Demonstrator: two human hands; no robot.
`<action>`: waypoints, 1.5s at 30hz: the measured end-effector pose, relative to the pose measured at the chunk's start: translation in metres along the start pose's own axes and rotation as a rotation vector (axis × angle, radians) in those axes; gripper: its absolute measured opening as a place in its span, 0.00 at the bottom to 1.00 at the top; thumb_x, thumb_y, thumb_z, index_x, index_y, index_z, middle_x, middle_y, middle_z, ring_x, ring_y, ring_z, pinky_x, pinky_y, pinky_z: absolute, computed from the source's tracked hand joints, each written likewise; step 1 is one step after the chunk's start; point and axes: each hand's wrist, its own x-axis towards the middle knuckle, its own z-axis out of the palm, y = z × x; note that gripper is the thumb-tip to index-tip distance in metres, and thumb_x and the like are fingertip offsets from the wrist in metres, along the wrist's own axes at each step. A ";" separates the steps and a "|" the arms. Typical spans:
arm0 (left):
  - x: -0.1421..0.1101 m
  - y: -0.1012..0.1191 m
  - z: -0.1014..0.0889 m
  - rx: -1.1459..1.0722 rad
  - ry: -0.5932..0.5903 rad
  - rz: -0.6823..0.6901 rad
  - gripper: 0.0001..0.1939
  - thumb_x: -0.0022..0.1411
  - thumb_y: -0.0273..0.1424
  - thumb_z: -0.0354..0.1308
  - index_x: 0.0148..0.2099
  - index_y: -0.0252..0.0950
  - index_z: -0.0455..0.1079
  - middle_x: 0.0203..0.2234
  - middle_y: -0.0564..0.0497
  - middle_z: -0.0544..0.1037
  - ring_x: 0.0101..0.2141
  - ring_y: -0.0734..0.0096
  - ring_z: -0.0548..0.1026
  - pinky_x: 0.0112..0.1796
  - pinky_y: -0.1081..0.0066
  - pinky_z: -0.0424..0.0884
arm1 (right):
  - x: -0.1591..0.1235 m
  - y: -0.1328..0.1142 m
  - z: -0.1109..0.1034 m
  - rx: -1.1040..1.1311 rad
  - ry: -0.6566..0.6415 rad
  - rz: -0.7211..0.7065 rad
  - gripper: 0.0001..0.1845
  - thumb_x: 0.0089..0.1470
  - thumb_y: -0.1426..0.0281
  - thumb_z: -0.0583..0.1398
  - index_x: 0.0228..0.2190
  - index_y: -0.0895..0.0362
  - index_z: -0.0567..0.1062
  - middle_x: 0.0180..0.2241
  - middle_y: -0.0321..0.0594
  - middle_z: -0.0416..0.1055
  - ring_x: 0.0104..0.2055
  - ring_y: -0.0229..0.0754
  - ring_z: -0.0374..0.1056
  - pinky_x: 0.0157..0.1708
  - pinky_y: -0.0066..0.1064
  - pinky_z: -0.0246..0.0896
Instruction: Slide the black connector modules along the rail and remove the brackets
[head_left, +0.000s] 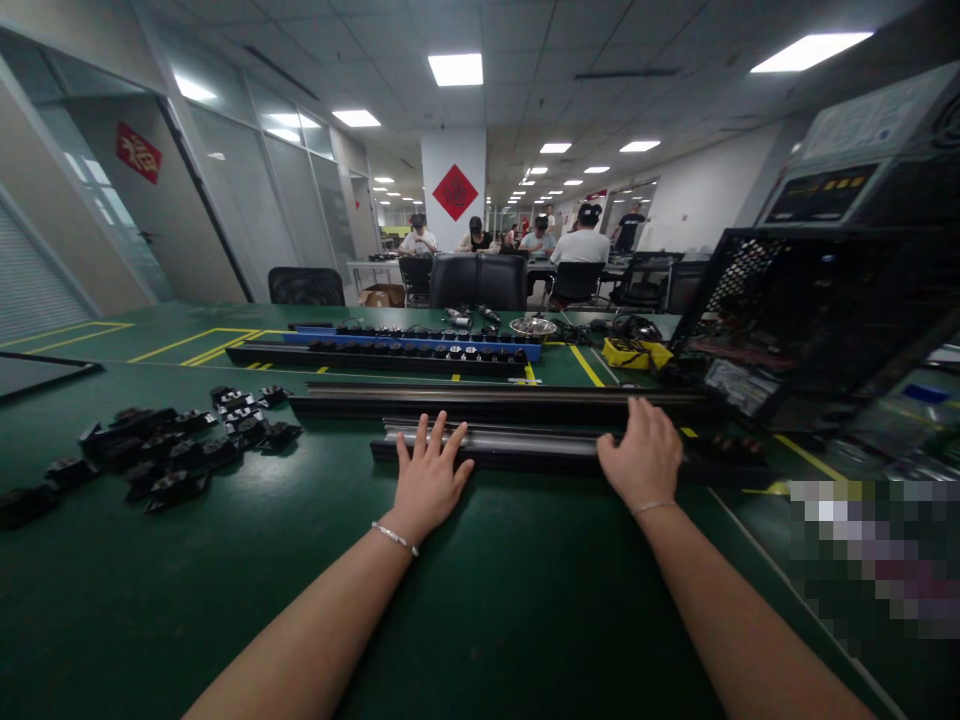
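Note:
A black rail (517, 446) with a shiny grey inner channel lies crosswise in front of me on the green table. My left hand (429, 480) rests on its left part, fingers spread and stretched out. Farther right, my right hand (643, 455) has its fingers close together and bent over the same rail, the thumb on the near side. Just behind lies a longer black rail (487, 402), parallel to the first. The first rail's right end, beyond my right hand, is dark and hard to make out.
Loose black parts (187, 450) are heaped at left. Farther back lie a blue rail (487, 345) and a black strip (337, 357) with small round parts, a metal dish (533, 327) and a yellow box (636, 353). An open computer case (795, 320) stands right. People sit beyond.

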 end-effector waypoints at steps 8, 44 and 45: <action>0.000 0.004 -0.006 -0.023 -0.040 0.008 0.27 0.63 0.44 0.41 0.64 0.50 0.48 0.64 0.50 0.47 0.63 0.53 0.40 0.56 0.40 0.41 | 0.004 0.049 -0.002 -0.160 -0.025 0.378 0.35 0.45 0.64 0.53 0.54 0.66 0.57 0.56 0.60 0.55 0.59 0.60 0.46 0.53 0.50 0.44; -0.001 0.004 -0.011 -0.054 -0.062 0.027 0.25 0.60 0.38 0.47 0.60 0.47 0.56 0.60 0.48 0.58 0.60 0.55 0.52 0.57 0.41 0.42 | 0.005 0.035 -0.006 -0.138 -0.027 0.423 0.26 0.45 0.63 0.53 0.47 0.59 0.65 0.45 0.55 0.64 0.47 0.58 0.61 0.45 0.50 0.52; -0.001 0.004 -0.010 -0.053 -0.057 0.029 0.25 0.60 0.38 0.47 0.60 0.47 0.56 0.60 0.48 0.58 0.60 0.55 0.52 0.57 0.41 0.42 | 0.005 0.034 -0.007 -0.142 -0.034 0.421 0.26 0.46 0.63 0.53 0.47 0.60 0.65 0.45 0.55 0.64 0.46 0.58 0.61 0.45 0.49 0.52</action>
